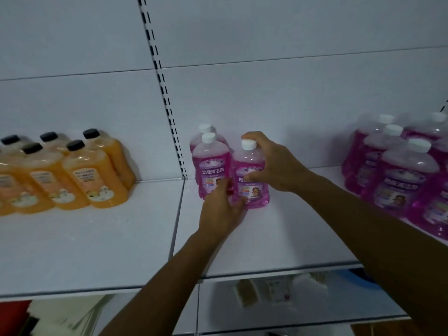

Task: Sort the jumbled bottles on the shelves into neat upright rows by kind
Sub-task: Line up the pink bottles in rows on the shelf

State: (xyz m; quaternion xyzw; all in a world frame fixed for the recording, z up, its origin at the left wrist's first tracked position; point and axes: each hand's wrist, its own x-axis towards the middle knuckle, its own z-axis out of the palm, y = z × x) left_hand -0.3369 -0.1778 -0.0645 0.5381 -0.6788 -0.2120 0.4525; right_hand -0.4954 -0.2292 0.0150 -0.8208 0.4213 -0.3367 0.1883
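Three small pink bottles with white caps stand upright near the back of the white shelf (266,238). My right hand (274,163) grips the front right pink bottle (251,166) around its shoulder, thumb across the label. My left hand (221,209) touches the foot of that bottle and of the pink bottle (211,166) beside it. A third pink bottle (206,129) stands behind, mostly hidden.
Several orange bottles with black caps (94,173) stand in rows on the left shelf section. Several larger pink bottles (407,175) are grouped at the right. A slotted upright post (164,93) divides the back panel. A lower shelf holds blurred items.
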